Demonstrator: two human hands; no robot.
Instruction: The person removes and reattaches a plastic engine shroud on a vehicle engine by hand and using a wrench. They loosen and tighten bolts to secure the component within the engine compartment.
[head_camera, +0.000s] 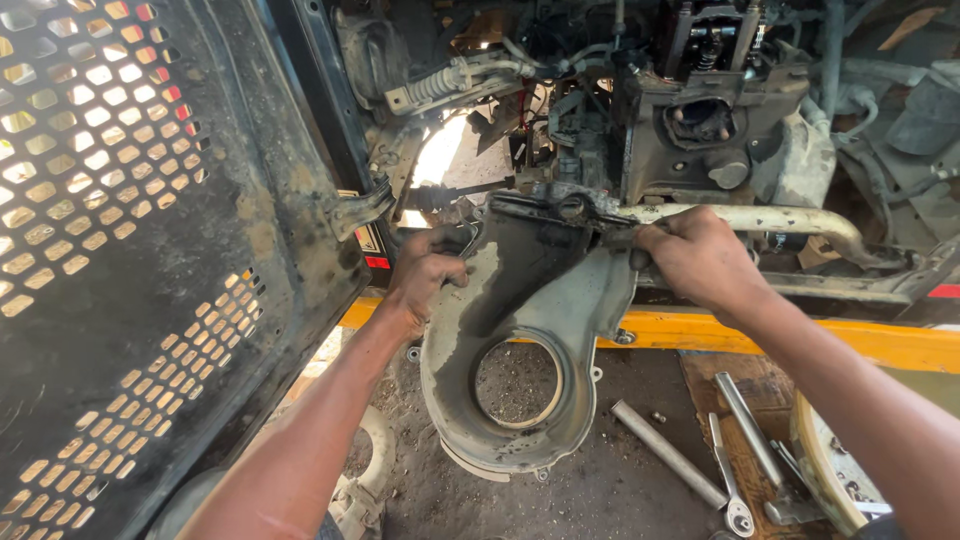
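- Two bare hands grip one grimy metal cover (520, 330), a flat cast housing with a large round opening low in its face.
- Left hand (425, 275) has its fingers curled tight around the cover's upper-left edge, at about ten o'clock from the round opening.
- Right hand (695, 260) is closed over the upper-right corner, at about two o'clock from the opening; whether it also clamps a small tool there cannot be told.
- Held this way, the cover hangs upright in front of the engine block (700, 130), its top rim touching a dark bracket, its lower lobe above the dirt floor (600, 480).
- Handling, as a judgement: it looks stiff and fairly heavy, and the oily film over its upper half should make it slippery. The thicker outer rim and the bolt ears seem the safest holds; the thin lip around the opening looks less trustworthy.
- At twelve o'clock from the right hand a pale curved pipe (780, 218) runs along the engine.
- At nine o'clock from the left hand stands a perforated dark panel (110, 250).
- At five o'clock from the cover lie a plain steel bar (665, 452) and a wrench (728, 478) on a wooden board (740, 400).
- Behind the cover, a yellow frame rail (800, 338) runs across.
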